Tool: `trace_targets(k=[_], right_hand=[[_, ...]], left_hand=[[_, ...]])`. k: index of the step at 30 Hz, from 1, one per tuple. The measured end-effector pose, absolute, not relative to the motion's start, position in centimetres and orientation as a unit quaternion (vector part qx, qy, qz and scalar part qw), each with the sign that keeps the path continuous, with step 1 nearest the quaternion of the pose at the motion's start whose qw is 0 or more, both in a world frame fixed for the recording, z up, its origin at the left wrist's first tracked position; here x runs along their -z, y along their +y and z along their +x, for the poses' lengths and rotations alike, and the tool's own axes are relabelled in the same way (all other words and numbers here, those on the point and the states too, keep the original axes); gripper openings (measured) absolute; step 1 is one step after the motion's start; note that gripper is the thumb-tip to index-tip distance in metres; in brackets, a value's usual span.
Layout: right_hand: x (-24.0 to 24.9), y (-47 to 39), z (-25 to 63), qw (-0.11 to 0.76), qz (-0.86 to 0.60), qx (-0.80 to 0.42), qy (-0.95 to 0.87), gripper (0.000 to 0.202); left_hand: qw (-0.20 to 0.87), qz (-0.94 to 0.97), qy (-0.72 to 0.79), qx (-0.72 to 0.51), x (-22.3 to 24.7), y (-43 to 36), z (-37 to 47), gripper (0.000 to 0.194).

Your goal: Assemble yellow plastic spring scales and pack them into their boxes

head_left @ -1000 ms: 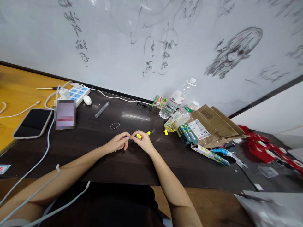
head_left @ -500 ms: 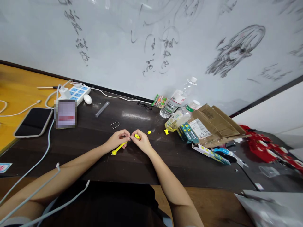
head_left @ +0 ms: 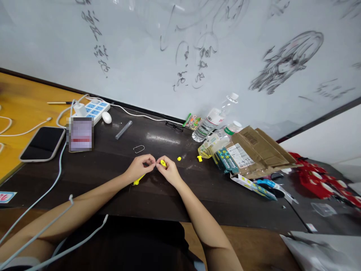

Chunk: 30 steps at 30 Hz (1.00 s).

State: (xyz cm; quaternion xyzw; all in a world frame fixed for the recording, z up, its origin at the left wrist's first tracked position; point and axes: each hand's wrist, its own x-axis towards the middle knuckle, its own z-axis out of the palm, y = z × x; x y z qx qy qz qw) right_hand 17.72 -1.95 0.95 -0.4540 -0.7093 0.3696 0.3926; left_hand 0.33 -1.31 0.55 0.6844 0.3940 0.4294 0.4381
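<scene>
My right hand [head_left: 167, 169] is closed on a small yellow piece [head_left: 163, 163], which shows between its fingers. Just left of it, my left hand [head_left: 142, 166] is pinched, its fingertips almost meeting those of my right hand; what they hold is too small to make out. A yellow stick-like part [head_left: 138, 180] lies under my left hand, which covers its upper end. To the right on the dark table are a small round yellow piece [head_left: 179, 159] and a yellow T-shaped piece [head_left: 199, 158]. Behind my left hand lies a bent metal wire [head_left: 138, 149].
Bottles [head_left: 207, 124], a torn cardboard package [head_left: 252, 150] and blue-handled scissors [head_left: 275, 186] lie at right. A clear tube [head_left: 123, 130], a power strip [head_left: 96, 111] and a phone [head_left: 43, 143] are at left. White cables cross the left side and hang over my left forearm.
My left hand has closed more and now covers more of the yellow stick-like part. My right hand keeps its grip on the yellow piece. The view has shifted slightly.
</scene>
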Motion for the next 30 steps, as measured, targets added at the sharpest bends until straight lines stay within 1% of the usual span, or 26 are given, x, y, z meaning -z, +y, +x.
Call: trace_targets(k=[3,8,16,21,30], right_hand=[[-0.6,-1.6,17.9,0.394,-0.454,-0.397,-0.694,0.014],[-0.2,-1.4,18.0,0.394,-0.453,-0.412,-0.685,0.015],[-0.7,-1.7,17.8,0.384,-0.463,-0.397,-0.693,0.013],[-0.9,-1.8,17.8,0.369,-0.466,-0.391,-0.702,0.014],[-0.9,-1.9,17.8,0.368,-0.462,-0.386,-0.709,0.013]], left_hand=[[0.382,0.723,0.400,-0.415,-0.6,-1.4,0.2,0.008],[0.349,0.740,0.405,-0.408,-0.8,-1.3,0.1,0.010],[0.358,0.768,0.391,-0.360,-1.9,-1.1,-0.5,0.008],[0.370,0.771,0.384,-0.347,-2.0,-0.8,-0.9,0.010],[0.379,0.775,0.378,-0.335,-2.5,-0.8,-1.2,0.010]])
